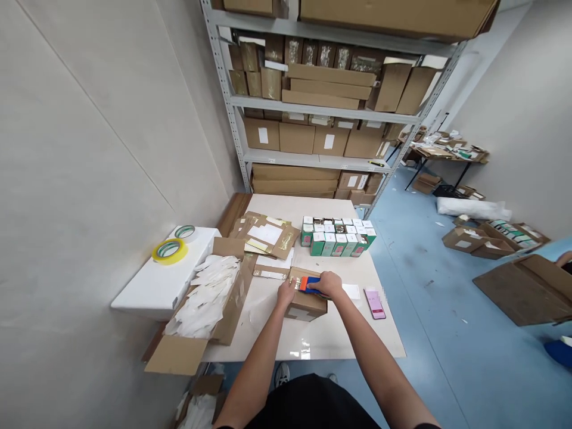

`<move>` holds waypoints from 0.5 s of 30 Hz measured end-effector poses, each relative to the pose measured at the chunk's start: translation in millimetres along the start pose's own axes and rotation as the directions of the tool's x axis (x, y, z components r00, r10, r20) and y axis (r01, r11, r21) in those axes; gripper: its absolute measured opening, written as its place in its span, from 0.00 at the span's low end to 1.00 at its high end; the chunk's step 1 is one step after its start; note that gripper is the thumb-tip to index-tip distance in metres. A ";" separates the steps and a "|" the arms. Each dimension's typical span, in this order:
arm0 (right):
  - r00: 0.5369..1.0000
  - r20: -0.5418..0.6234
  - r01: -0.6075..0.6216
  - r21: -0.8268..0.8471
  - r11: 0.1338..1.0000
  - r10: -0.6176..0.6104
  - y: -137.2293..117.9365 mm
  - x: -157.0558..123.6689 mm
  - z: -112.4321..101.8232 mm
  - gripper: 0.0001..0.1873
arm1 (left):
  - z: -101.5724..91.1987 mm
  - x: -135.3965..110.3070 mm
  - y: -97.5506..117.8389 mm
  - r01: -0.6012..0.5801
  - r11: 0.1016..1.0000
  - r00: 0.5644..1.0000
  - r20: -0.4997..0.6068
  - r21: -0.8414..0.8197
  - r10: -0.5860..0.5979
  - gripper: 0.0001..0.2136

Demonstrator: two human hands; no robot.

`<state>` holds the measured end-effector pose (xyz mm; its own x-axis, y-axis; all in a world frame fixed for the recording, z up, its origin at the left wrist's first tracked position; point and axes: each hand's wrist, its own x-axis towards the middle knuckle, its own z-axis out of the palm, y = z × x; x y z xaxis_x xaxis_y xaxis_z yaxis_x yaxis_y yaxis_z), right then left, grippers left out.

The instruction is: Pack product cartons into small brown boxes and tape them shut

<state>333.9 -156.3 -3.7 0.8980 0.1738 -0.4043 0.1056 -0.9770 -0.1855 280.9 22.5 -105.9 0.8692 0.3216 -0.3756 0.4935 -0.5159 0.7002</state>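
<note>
A small brown cardboard box point(306, 308) lies on the table in front of me. My right hand point(329, 285) is wrapped round an orange and blue tape dispenser point(309, 284), which rests against the top of the box. My left hand point(286, 293) grips the upper left edge of the box, its fingers curled beside a strip of shiny clear tape point(297, 282). The fingers' far sides are hidden. Just right of the box is a white sheet of paper point(351, 291). A phone with a pink screen point(375, 304) lies further right.
Green and white small boxes point(338, 244) stand in rows behind the box. Flattened cardboard point(286, 241) is stacked at back left. An open carton point(232, 298) holds white packets point(208, 295). Yellow tape point(170, 251) sits on a white surface point(156, 286). A shelf rack point(322, 107) stands behind.
</note>
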 end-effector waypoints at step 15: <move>0.995 -0.067 -0.055 0.173 0.983 0.067 104.4 -33.0 -9.2 0.36 | 54.4 -20.3 69.7 -0.116 0.993 0.993 0.025 0.017 0.116 0.24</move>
<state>319.3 -265.2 -1.5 0.9296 0.0990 -0.3549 -0.0194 -0.9488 -0.3153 299.4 -63.2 -82.5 0.9209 0.2400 -0.3071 0.3897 -0.5632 0.7287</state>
